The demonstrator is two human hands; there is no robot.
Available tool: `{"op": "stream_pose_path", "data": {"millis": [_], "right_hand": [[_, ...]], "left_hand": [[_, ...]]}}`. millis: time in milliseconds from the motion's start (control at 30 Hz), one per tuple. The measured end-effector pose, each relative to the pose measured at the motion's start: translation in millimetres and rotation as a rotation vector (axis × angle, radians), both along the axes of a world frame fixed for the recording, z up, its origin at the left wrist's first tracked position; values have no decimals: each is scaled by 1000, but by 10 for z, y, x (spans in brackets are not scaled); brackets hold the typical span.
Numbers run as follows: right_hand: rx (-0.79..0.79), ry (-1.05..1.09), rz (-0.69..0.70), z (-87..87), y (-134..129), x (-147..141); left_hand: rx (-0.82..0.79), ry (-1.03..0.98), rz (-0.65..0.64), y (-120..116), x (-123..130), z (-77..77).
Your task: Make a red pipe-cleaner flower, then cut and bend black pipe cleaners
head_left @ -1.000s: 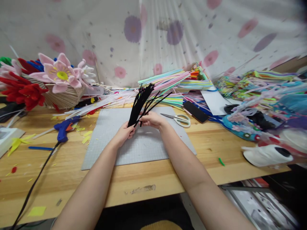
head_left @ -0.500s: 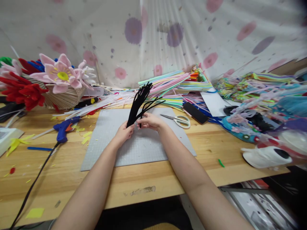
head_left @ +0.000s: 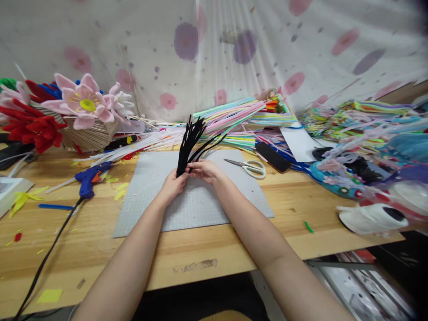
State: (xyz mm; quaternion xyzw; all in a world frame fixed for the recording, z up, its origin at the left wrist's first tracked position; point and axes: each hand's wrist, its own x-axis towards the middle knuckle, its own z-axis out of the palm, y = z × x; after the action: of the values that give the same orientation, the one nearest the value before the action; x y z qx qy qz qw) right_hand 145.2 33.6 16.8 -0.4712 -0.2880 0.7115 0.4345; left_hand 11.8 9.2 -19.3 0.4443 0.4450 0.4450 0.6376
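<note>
A bundle of black pipe cleaners [head_left: 189,145] stands fanned out at its top, with my left hand [head_left: 174,185] closed around its lower end. My right hand [head_left: 204,170] pinches a few black stems [head_left: 209,146] that lean away to the right of the bundle; its fingertips come close to my left thumb. Both hands are above the grey cutting mat [head_left: 197,214]. On the mat's right side lie scissors [head_left: 249,168] with pale handles, apart from my right hand.
A blue glue gun [head_left: 87,178] with a black cord lies left, near yellow scraps. Pink and red fuzzy flowers [head_left: 87,105] stand behind it. Coloured pipe cleaners [head_left: 234,117] are heaped at the back. A black phone-like slab [head_left: 273,157] and a white spool [head_left: 372,218] are at right.
My right hand has moved left, closer to my left hand, with the separated black stems. The bundle's top has tilted slightly left and become more upright.
</note>
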Motion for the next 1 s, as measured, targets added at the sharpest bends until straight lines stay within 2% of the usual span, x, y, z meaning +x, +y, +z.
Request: {"op": "stream_pose_path", "data": {"millis": [133,267,367,567,733,767,900,1000], "right_hand": [[21,26,71,87,-18,60],[70,-44,237,84,-49,54],[143,-154,293,62,-90,1],[279,-370,384,39,-129,-55],[389,-536,236,-84,-63,-37],[418,-539,244,-118,-49,-33],[475,-437,448,-235,-23,-26],[498,-392,506,-248,-40,-20]], "left_hand": [[-72,-164,95,9,-6,91],[-138,-274,173,27,-25,122],[-151,-256,106,9,-18,119],[-73,-108,-22,-40,7,68],[-96,-86,63,-38,9,79],[-97,-88,77,-40,9,89],[-80,-92,0,-55,11,109],[-78,-81,-44,-62,8,105]]}}
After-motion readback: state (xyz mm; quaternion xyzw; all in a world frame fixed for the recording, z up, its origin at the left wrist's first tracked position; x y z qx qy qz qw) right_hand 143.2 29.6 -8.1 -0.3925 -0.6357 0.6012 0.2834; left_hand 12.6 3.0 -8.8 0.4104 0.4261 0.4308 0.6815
